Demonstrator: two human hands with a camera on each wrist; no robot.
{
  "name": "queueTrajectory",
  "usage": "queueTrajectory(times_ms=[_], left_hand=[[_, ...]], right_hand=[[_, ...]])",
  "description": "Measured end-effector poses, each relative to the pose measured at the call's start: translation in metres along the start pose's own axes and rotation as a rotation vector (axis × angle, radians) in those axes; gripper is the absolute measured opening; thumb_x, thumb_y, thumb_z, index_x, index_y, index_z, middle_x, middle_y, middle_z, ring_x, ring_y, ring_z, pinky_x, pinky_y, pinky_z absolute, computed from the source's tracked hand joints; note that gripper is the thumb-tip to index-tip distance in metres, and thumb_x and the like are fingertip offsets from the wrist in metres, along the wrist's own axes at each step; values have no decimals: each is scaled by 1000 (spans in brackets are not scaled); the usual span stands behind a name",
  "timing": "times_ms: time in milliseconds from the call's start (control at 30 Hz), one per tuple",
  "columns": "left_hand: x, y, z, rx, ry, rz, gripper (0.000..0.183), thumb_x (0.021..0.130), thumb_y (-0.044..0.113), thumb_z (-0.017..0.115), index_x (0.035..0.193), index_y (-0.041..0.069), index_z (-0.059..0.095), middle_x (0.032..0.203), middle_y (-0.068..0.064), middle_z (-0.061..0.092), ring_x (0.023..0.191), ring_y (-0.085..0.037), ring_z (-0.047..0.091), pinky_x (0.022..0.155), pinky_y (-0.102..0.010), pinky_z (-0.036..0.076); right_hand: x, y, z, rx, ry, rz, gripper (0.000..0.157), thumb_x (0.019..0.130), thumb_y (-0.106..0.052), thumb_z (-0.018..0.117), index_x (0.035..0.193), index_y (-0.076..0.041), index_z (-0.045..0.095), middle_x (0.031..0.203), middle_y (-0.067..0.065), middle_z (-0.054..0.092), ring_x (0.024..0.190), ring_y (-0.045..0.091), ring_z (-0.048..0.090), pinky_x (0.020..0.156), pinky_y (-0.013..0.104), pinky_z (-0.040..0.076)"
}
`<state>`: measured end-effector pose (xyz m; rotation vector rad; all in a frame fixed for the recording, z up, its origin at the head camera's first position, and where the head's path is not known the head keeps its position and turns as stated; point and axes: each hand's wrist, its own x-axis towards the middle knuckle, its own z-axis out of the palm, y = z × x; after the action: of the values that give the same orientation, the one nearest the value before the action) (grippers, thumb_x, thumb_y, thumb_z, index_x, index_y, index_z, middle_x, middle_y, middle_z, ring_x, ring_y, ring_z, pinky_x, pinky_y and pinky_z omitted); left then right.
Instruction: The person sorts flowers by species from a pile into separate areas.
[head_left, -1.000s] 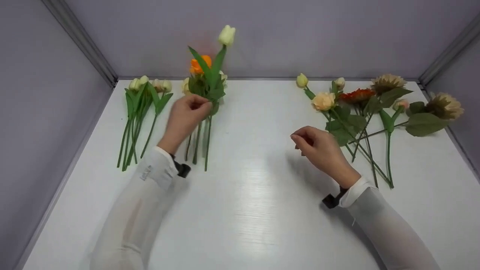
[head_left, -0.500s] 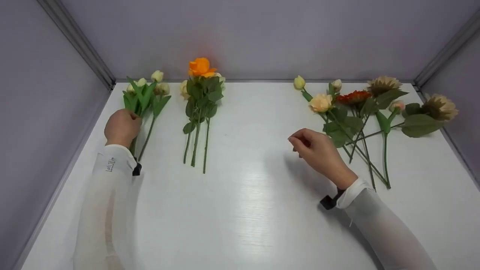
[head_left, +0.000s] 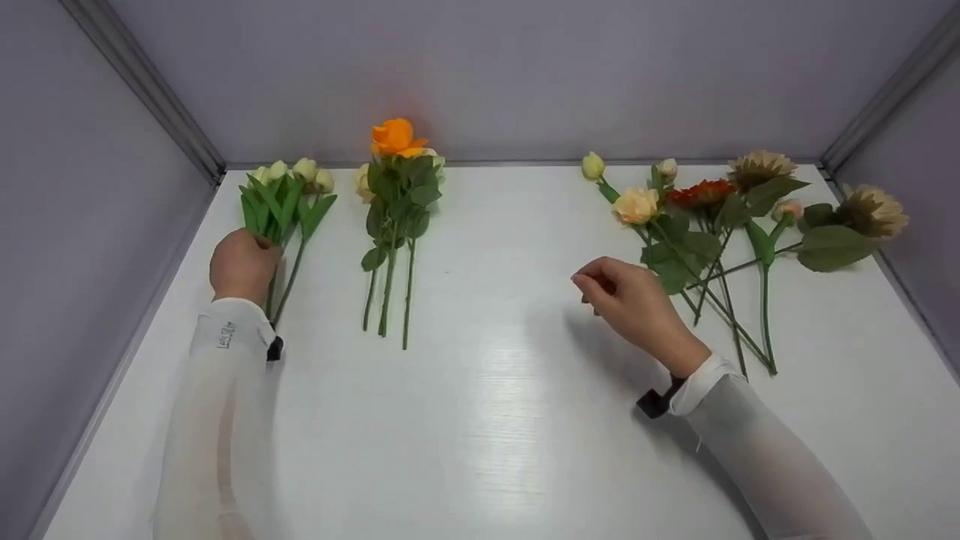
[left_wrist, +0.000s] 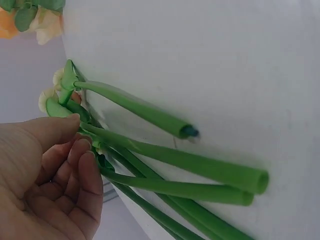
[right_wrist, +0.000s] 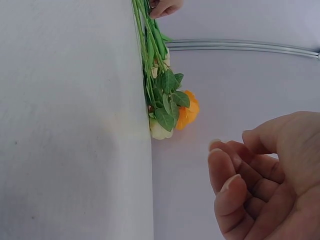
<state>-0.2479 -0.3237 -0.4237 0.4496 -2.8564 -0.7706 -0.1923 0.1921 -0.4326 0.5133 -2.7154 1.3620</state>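
Observation:
At the left of the table, my left hand (head_left: 241, 266) pinches the green stem (left_wrist: 175, 157) of a white tulip between thumb and fingertips. It lies over a bunch of pale tulips (head_left: 277, 171), whose leaves fan out beyond the hand. Several stem ends point toward the camera in the left wrist view. My right hand (head_left: 634, 300) hovers over the table near the right-hand flowers, its fingers loosely curled and holding nothing. In the right wrist view that hand's fingers (right_wrist: 227, 175) have only air between them.
A group with an orange rose (head_left: 396, 137) and pale roses lies left of centre. On the right lie a peach flower (head_left: 637, 205), a red flower (head_left: 703, 194), beige sunflowers (head_left: 874, 212) and a yellow tulip (head_left: 592, 166), stems crossing. Grey walls (head_left: 510, 82) enclose the white table.
My left hand has carried a white tulip from over the orange rose group leftward and down onto the tulip bunch. The right hand has stayed nearly still.

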Motion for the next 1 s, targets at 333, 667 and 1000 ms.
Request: queueTrajectory(times_ms=[333,667,1000], left_hand=[[-19,71,17,-165,81,288,37,93,34,56,120,9,59,110,-8,56,95,-24,53,76,-42,44],[-95,185,85,-162,-35,780,29,90,33,61,116,20,62,111,6,57,101,-14,52,82,-31,44],[-151,256,142,-44,-276,1076,32,92,37,56,120,24,60,117,8,56,107,-10,52,88,-27,43]], right_hand=[[4,10,-7,-13,-89,60,17,93,-31,58,101,-19,65,87,12,65,69,22,61,56,36,49],[7,43,-87,-122,-133,358,38,91,-42,57,115,-13,61,107,12,61,92,33,57,67,40,47],[-16,75,-154,-318,-74,541,40,93,-33,54,113,1,62,103,24,62,88,38,59,64,46,46]])
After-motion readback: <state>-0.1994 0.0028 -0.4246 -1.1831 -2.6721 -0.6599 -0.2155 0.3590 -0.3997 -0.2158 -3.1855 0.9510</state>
